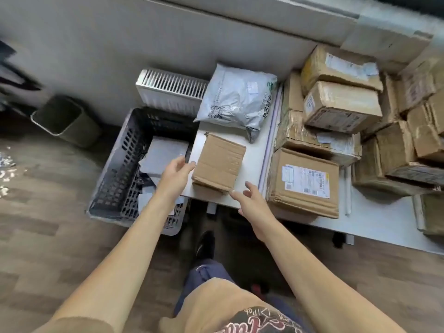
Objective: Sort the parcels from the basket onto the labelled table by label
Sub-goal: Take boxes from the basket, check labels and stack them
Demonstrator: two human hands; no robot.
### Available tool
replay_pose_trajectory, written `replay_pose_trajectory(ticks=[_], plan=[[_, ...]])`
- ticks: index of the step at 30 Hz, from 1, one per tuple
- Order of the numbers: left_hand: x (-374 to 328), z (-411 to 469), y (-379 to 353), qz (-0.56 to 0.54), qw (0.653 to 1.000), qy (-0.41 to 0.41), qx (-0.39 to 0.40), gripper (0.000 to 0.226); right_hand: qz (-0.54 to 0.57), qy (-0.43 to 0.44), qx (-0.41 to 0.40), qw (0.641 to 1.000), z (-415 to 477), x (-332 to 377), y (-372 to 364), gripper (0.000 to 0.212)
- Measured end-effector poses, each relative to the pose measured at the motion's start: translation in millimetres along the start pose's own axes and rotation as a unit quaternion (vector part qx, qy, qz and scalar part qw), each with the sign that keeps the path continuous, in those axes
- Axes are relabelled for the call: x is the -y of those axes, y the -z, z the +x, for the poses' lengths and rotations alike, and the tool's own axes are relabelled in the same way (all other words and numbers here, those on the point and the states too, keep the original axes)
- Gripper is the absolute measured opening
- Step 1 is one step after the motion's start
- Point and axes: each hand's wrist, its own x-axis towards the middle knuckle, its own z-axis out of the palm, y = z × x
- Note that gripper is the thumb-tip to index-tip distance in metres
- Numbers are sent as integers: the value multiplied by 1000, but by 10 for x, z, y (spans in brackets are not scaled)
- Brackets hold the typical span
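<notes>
A small brown cardboard parcel (219,162) lies on the left end of the white table (247,169). My left hand (175,175) hovers at its left edge, fingers relaxed, thumb tip next to the box. My right hand (251,203) is spread open at the box's near right corner, holding nothing. Behind the box lies a grey plastic mailer bag (236,97). The dark grey basket (134,164) stands on the floor left of the table, with flat grey parcels (165,155) inside.
Right of a pale divider line (269,145), a labelled flat box (304,183) and several stacked cardboard boxes (341,104) fill the table. A white radiator (170,88) stands behind the basket, a bin (64,118) to the left. My foot (205,245) is below the table edge.
</notes>
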Motion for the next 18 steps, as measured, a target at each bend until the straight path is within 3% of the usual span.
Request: replay_pose_trajectory(ticks=[4,11,18], plan=[[85,172,-101,-25,997,36,57,70,42,-31,20,998,73,-129,1,76],[124,126,-186,9,996,20,84,34,29,21,53,998,-8,-139,-142,44],[318,-286,-31,-43,991,30,123,39,70,29,18,997,-263,-520,-14,35]])
